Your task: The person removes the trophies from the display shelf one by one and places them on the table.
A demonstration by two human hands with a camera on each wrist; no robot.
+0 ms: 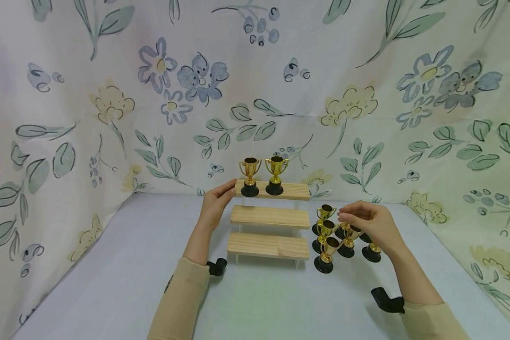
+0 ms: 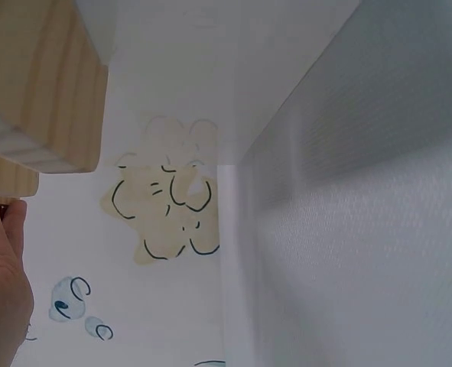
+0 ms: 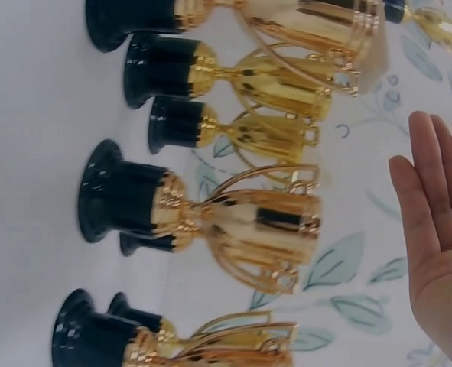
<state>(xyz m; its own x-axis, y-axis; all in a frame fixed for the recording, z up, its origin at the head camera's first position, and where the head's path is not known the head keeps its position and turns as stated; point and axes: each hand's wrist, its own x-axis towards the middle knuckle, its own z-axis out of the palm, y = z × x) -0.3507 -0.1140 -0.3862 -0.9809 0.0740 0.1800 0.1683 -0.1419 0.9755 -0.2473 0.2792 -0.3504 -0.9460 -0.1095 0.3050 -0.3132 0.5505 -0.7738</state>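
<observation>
A three-tier wooden stand [image 1: 269, 217] carries two gold trophy cups on its top plank, a coppery-gold cup [image 1: 250, 177] on the left and a yellower cup [image 1: 276, 175] beside it. My left hand [image 1: 214, 204] touches the left end of the top plank, fingers extended; its fingertips also meet the plank's edge in the left wrist view. Right of the stand, several gold trophy cups with black bases stand grouped, a front one [image 1: 326, 256] among them. Above this group hovers my right hand [image 1: 371, 224], partly covering the rear cups. In the right wrist view its straight fingers [image 3: 428, 180] hold nothing.
The middle plank [image 1: 269, 217] and bottom plank [image 1: 267, 246] rest on clear supports. A pale cloth covers the table [image 1: 263, 302]. Behind it hangs a floral curtain [image 1: 255, 85]. Black wrist straps [image 1: 387, 301] stick out at the sleeves.
</observation>
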